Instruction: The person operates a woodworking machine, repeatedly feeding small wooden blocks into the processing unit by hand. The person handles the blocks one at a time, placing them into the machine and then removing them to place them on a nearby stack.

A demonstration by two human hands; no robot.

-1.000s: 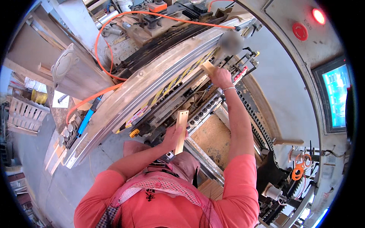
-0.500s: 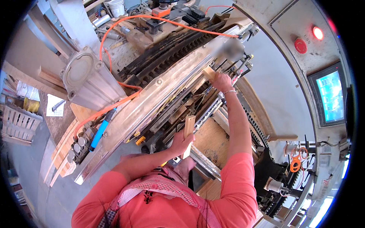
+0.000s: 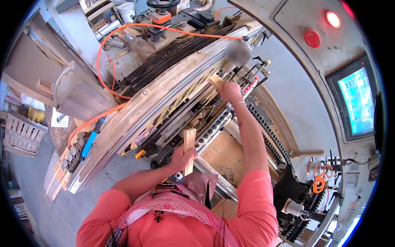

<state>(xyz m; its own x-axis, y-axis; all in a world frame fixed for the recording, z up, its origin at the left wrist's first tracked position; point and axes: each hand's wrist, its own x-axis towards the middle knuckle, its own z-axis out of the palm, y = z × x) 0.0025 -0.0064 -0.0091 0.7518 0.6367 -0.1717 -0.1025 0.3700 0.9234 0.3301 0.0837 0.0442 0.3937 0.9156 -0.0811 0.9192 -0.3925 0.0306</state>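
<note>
My left hand [image 3: 181, 159] is closed around a short pale wooden block [image 3: 189, 139] held nearly upright in front of my apron. Small dark holes show in the block's face, near its top and lower down. Farther off and to the right, my right hand [image 3: 230, 93] grips a second pale wood piece [image 3: 215, 81], which sticks out past the fingers toward the machine's long beam [image 3: 160, 86]. Whether that piece touches the machine, I cannot tell. My right arm reaches over the machine's frame and a sawdust-covered board [image 3: 224, 156].
An orange air hose [image 3: 164, 27] loops over the beam. To the right stands a control panel with a lit screen [image 3: 356, 103], a red push button [image 3: 312, 38] and a glowing red lamp [image 3: 333, 19]. A blue-handled tool [image 3: 91, 140] lies at left beside metal cylinders.
The whole view has shifted, so the machine and both hands appear farther left. The block in my left hand has turned, and its holes now show. Both hands keep their grip.
</note>
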